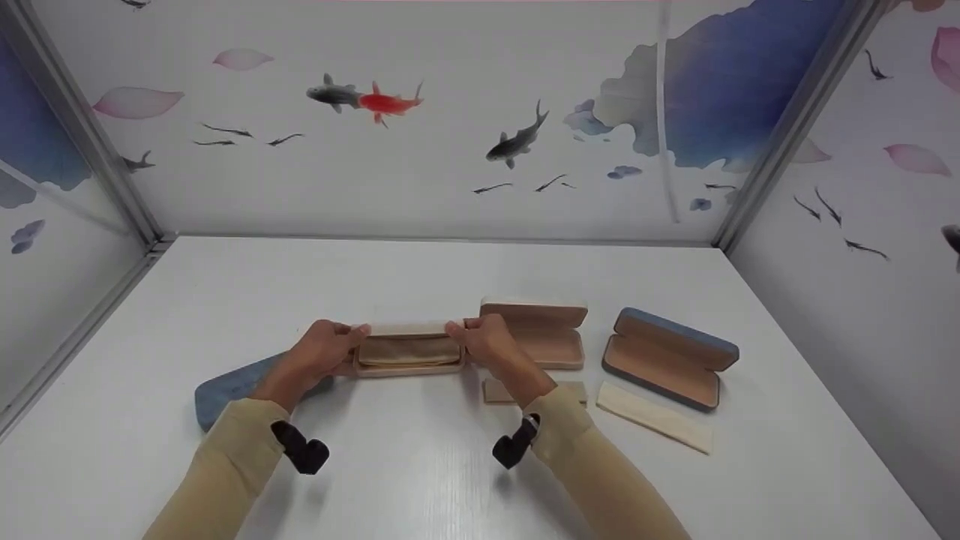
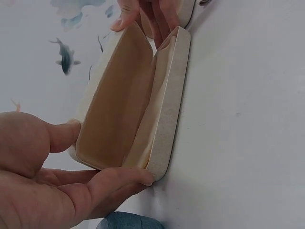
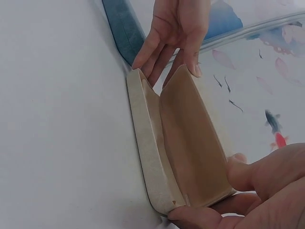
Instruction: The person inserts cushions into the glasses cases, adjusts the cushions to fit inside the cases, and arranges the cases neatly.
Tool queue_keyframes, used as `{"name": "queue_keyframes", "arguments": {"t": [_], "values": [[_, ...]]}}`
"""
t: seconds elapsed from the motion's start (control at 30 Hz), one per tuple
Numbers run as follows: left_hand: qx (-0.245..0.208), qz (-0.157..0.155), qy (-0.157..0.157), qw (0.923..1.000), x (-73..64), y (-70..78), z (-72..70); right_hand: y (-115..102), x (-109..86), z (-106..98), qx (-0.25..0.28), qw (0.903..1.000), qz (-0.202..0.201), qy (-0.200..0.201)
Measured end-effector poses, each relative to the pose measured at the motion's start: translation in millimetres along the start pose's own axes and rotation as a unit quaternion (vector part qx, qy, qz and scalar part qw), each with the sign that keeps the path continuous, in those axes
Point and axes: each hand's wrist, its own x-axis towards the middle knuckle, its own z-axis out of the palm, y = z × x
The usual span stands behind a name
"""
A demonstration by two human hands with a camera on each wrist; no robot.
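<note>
In the middle of the table both hands hold a cream glasses case [image 1: 409, 370], its lid partly raised. My left hand [image 1: 321, 351] grips the left end, thumb on the lid and fingers at the base, as the left wrist view shows. The right hand [image 1: 491, 346] holds the opposite end the same way. Inside the lid is a tan lining [image 2: 112, 102]. A folded beige cloth [image 2: 150, 109] lies in the base. Beside the left forearm, partly hidden by it, a blue glasses case [image 1: 217, 394] lies closed.
Right of the hands stand an open cream case [image 1: 551, 351] and an open blue case [image 1: 660, 367]. In front of them lie a beige folded cloth [image 1: 576, 391], partly behind the right wrist, and a cream folded cloth [image 1: 656, 418]. Printed panels [image 1: 450, 202] enclose the table.
</note>
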Motion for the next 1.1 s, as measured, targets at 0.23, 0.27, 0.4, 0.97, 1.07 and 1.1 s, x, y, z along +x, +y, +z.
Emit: {"name": "queue_keyframes", "arguments": {"t": [0.23, 0.27, 0.4, 0.97, 1.07, 1.1], "values": [[0.034, 0.002, 0.009, 0.9994, 0.8, -2.8, 0.7, 2.5, -1.5, 2.3, 0.012, 0.9999, -0.002, 0.01], [0.039, 0.002, 0.012, 0.9992, 1.0, -3.4, 0.8, 2.8, -1.9, 2.7, 0.016, 0.9998, -0.001, 0.011], [0.053, 0.009, 0.019, 0.9984, 0.7, -5.1, 1.7, 4.1, -3.4, 4.1, 0.025, 0.9995, 0.004, 0.017], [0.061, 0.027, 0.026, 0.9974, 2.2, -8.2, 4.2, 13.6, -9.4, 7.6, 0.002, 0.9983, -0.053, 0.026], [0.066, 0.026, 0.033, 0.9969, 2.3, -8.6, 5.3, 15.5, -10.0, 8.8, -0.001, 0.9979, -0.058, 0.03], [0.067, 0.024, 0.035, 0.9969, 2.4, -9.0, 5.5, 16.2, -10.4, 8.9, -0.004, 0.9976, -0.062, 0.03]]}}
